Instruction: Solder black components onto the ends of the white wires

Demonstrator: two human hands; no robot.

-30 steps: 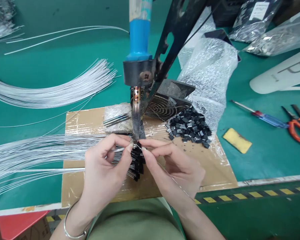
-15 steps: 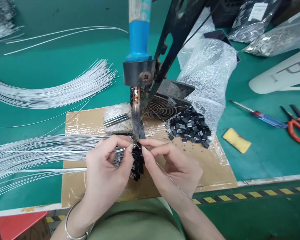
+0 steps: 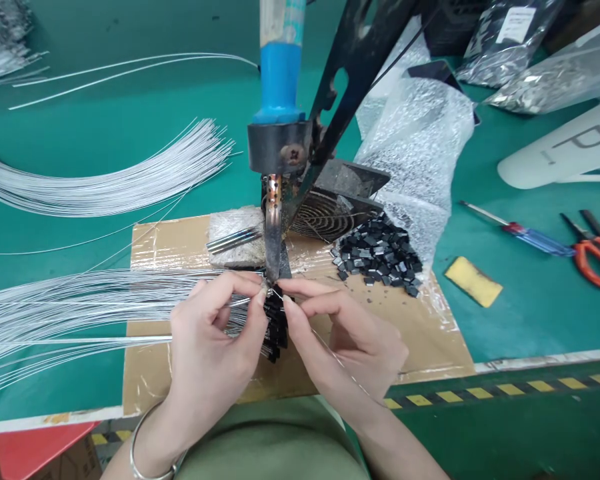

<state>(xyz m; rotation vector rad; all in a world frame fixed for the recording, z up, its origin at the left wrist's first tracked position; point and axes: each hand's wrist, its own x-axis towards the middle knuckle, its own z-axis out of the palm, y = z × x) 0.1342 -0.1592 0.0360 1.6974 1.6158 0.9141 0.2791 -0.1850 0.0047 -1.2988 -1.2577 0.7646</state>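
A soldering iron is clamped upright, tip pointing down between my hands. My left hand pinches a thin white wire with a small metal piece at its end, right beneath the tip. Between the thumb and forefinger of my right hand is a strand of solder wire; its short end reaches toward the metal piece and the rest trails along my wrist. Whether solder touches the tip I cannot tell. Under my hands lie several white wires with black ends.
A cardboard sheet covers the bench front. Black chips are piled right of a round-grilled fan. White wire bundles lie left. A yellow sponge, screwdriver and orange-handled pliers lie right.
Both hands stay almost in place under the iron tip. My right hand has shifted very slightly to the right, and the view has moved a touch.
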